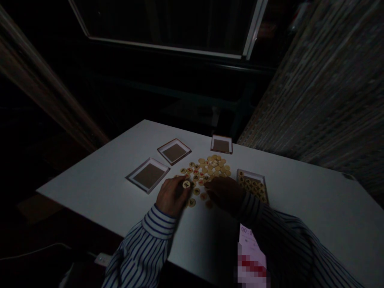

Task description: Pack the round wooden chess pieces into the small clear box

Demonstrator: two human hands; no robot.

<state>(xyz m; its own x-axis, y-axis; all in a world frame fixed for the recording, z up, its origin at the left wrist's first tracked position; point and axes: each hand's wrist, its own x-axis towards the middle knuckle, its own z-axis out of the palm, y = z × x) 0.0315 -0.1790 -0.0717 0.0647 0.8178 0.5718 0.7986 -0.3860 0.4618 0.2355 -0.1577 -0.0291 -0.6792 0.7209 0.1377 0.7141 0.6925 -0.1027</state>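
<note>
My left hand (170, 197) pinches a round Chinese chess piece (186, 184) with a dark character facing up, held just over the spread pieces. My right hand (224, 193) reaches in from the right, its fingers bent down at the edge of the pile; whether they hold a piece is hidden in shadow. Between and beyond the hands lie many loose chess pieces (217, 164), some with red characters, some with dark ones, some blank side up. Right of my right hand, a shallow box (251, 175) holds rows of pieces with dark characters.
Three shallow box trays with bare brown bottoms stand on the white table (105, 176): one at left (148, 175), one behind it (174, 151), one at the back (221, 144). A lit phone (250, 244) lies at the near edge. Bead-like curtains (315, 92) hang at right.
</note>
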